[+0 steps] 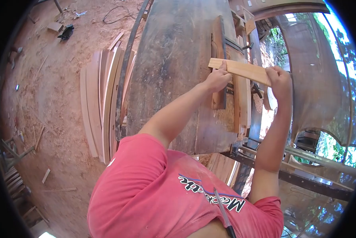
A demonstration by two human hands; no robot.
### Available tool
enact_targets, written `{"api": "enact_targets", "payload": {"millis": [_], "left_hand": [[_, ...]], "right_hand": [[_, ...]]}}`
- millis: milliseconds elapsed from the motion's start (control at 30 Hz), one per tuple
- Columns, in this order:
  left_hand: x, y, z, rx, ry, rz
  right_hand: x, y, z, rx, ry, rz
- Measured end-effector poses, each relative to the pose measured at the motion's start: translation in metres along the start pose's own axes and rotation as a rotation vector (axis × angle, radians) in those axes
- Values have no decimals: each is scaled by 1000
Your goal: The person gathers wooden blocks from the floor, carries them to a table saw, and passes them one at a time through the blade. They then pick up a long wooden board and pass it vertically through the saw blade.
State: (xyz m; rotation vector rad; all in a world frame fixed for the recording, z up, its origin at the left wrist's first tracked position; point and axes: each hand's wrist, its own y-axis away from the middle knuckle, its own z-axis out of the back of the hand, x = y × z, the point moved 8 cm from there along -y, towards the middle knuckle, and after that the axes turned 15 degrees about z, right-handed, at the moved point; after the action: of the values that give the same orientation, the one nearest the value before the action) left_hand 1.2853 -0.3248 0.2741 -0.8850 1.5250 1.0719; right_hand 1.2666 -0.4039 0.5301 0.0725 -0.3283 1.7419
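A short, pale wooden board (245, 71) lies crosswise over the wooden fence (218, 93) on the worktable. My left hand (218, 79) holds it near its left end, one finger stretched out on its face and the others bent at its lower edge. At the opposite end my right hand (280, 82) is wrapped around the board, out past the table's right side.
The long dark worktable (166, 67) has a dusty, worn top. Long planks (100, 107) lean along its left side. Sawdust and scraps cover the ground (47, 119). Metal rails (316, 184) run at the lower right, near a large brown sheet (316, 79).
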Motion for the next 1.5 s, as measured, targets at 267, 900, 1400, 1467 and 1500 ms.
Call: {"api": "enact_targets", "payload": {"millis": [267, 900, 1400, 1467, 1500], "left_hand": [[-1, -16, 2, -58, -52, 37], [40, -1, -16, 117, -126, 184], [-41, 217, -102, 199, -383, -694], [-75, 224, -102, 254, -326, -531], [-84, 225, -99, 281, -133, -471]], "right_hand": [[-23, -79, -6, 92, -54, 125], [4, 82, -11, 54, 37, -25], [-72, 370, 2, -679, -998, -170], [-91, 381, 6, -769, -1373, -248], [-99, 385, 3, -706, -1060, -276]]}}
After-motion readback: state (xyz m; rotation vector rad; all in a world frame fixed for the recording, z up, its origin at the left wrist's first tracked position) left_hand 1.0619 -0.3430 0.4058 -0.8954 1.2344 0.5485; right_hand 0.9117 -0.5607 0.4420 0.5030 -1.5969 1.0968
